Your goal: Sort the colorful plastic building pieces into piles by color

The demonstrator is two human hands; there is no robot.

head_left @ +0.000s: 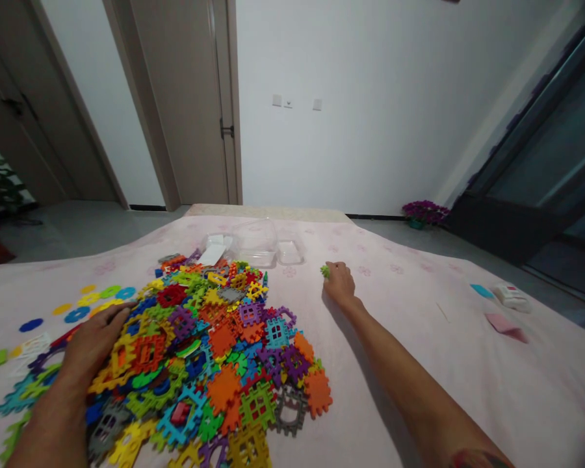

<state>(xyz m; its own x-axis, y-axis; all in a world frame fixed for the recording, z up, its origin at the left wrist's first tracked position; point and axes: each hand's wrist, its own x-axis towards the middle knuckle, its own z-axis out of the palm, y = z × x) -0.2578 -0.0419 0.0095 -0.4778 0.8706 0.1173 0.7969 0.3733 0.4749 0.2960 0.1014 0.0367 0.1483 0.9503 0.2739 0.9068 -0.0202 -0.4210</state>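
A big heap of colourful interlocking plastic tiles [209,351] lies on a pink cloth-covered table [419,364]. My left hand [95,341] rests flat on the heap's left side, fingers stretched out over yellow and orange tiles. My right hand [340,283] reaches far forward to the right of the heap, fingers closed around a small green piece [325,270] that sticks out on its left.
Clear plastic containers [258,247] with a white sheet stand behind the heap. Flat round discs [78,314] in blue, yellow and green lie at the left. A white box [511,296], a blue piece and a pink card lie at the right. Doors and a wall stand beyond.
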